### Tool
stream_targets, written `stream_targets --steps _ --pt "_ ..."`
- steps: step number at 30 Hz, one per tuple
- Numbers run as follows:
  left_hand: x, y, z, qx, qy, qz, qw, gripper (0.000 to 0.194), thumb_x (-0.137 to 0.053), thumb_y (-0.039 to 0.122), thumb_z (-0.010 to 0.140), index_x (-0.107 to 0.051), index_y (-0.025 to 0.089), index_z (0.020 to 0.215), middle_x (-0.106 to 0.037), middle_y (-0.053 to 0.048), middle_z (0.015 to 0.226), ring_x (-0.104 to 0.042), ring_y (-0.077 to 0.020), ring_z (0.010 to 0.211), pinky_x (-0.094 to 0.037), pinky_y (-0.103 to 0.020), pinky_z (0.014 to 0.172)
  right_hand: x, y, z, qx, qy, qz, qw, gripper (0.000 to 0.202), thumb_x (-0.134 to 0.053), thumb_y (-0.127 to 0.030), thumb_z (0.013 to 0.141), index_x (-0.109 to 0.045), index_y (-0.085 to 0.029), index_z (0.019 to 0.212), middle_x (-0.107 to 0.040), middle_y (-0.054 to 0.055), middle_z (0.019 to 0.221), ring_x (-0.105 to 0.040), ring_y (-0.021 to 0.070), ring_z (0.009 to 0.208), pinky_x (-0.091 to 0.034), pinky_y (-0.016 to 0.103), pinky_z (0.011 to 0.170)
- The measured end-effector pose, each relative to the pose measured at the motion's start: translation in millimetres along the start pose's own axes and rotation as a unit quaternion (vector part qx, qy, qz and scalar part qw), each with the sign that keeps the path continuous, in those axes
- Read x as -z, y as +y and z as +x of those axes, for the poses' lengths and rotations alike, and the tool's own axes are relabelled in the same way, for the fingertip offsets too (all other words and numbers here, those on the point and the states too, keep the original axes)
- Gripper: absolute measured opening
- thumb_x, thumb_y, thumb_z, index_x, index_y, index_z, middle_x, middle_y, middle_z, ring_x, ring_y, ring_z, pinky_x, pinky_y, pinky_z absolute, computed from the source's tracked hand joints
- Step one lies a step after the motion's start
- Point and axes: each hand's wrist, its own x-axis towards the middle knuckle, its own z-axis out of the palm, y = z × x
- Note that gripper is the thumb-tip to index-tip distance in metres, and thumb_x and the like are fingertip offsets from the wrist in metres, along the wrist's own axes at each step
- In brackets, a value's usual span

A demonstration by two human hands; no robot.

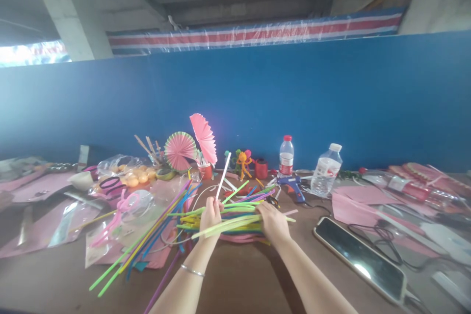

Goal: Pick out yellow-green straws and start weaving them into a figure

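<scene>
My left hand (211,217) is closed around a slim white stick (223,175) that points up and away; I cannot tell its material. Below and between my hands lies a loose bundle of pipe cleaners (235,224) in green, yellow, blue and pink. The fingers of my right hand (274,222) curl over the right end of this bundle and grip some of the stems. Left of my left hand, more long pipe cleaners (147,236) lie slantwise across pink sheets and plastic.
A blue glue gun (293,187), a red-capped bottle (286,157) and a white-capped bottle (326,170) stand behind my right hand. A phone (362,258) lies at right beside cables. Folded pink paper fans (204,138) and an orange figure (243,164) are at the back.
</scene>
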Motion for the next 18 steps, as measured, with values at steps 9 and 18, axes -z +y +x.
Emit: stream_targets --steps 9,18 --pt "6.7 13 -7 0.011 -0.031 0.028 0.999 0.032 -0.022 0.044 0.089 -0.042 0.019 0.088 -0.058 0.001 0.087 -0.055 -0.0122 0.078 -0.036 -0.023 0.068 27 12 7 -0.259 0.319 0.205 0.888 0.037 -0.031 -0.045 0.084 -0.045 -0.012 0.094 -0.052 0.004 0.068 -0.047 0.0074 0.058 -0.036 0.019 0.058" --pt "1.5 7 -5 -0.074 -0.060 0.073 0.993 0.022 -0.042 0.023 0.080 -0.049 0.023 0.100 -0.054 0.000 0.103 -0.047 -0.0171 0.098 -0.032 -0.033 0.085 40 4 15 -0.214 0.426 0.338 0.811 0.030 -0.025 -0.043 0.087 -0.022 -0.015 0.098 -0.048 -0.001 0.065 -0.042 0.0052 0.046 -0.037 0.017 0.046"
